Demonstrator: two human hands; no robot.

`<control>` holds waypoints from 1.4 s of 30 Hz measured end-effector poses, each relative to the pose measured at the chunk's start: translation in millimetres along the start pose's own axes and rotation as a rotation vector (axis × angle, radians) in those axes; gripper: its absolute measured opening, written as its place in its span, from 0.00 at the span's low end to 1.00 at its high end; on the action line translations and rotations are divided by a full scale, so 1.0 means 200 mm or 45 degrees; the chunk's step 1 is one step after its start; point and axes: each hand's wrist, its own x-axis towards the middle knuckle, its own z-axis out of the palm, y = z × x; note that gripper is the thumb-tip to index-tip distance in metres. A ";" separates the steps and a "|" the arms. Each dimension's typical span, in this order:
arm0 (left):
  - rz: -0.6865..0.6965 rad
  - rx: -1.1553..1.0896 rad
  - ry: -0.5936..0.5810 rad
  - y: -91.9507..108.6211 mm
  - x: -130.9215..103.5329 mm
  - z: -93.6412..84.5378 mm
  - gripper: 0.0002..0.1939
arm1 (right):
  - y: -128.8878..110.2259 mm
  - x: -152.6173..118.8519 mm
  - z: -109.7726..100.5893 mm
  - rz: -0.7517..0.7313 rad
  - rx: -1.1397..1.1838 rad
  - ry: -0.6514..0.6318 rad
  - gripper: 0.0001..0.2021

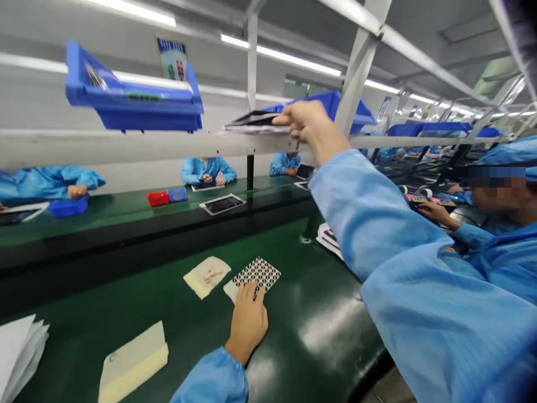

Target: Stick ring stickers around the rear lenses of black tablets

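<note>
My left hand (248, 320) rests with its fingers stretched over the near edge of a white sheet dotted with rows of round black stickers (260, 272). A small black piece shows by its fingertips. Left of that sheet is a cream paper (204, 277) with several small copper-coloured pieces on it. My right hand (309, 124) is raised at the shelf rail, its thumb and fingers closed on the edge of a dark, thin flat panel (258, 118) with pale layers under it. The panel's exact kind is not clear.
A blue bin (134, 95) hangs on the upper rail (126, 148). Folded cream paper (134, 364) and white sheets (19, 352) lie at the left of the green table (201, 336). A co-worker (503, 224) sits at the right; others work across the bench.
</note>
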 end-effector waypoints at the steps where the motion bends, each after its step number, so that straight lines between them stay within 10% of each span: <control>1: -0.004 -0.017 -0.032 0.00 0.00 0.01 0.24 | 0.01 -0.09 -0.02 0.060 -0.029 0.034 0.21; 5: -0.017 -0.043 -0.112 0.02 0.05 0.05 0.22 | 0.07 -0.77 -0.12 0.099 -0.253 0.145 0.21; 10: -0.111 0.025 -0.100 0.12 0.17 0.09 0.20 | 0.27 -1.78 -0.27 0.662 -0.560 -0.389 0.26; 14: -0.230 0.085 -0.087 0.21 0.28 0.13 0.22 | 0.38 -2.17 -0.46 0.778 -0.802 -0.287 0.30; 22: -0.274 0.056 -0.070 0.14 0.35 0.09 0.24 | 0.50 -2.28 -0.96 0.777 -1.629 -0.106 0.19; 30: 0.007 -0.158 0.009 -0.07 0.12 -0.02 0.17 | 0.71 -2.31 -1.11 0.876 -2.021 -0.219 0.18; 37: 0.042 -0.898 -0.247 0.25 0.08 0.03 0.14 | 0.73 -2.21 -1.26 0.736 -2.058 -0.465 0.10; 42: -0.569 -1.829 -0.647 0.64 0.21 0.15 0.08 | 0.70 -2.17 -1.27 0.554 -2.023 -0.480 0.12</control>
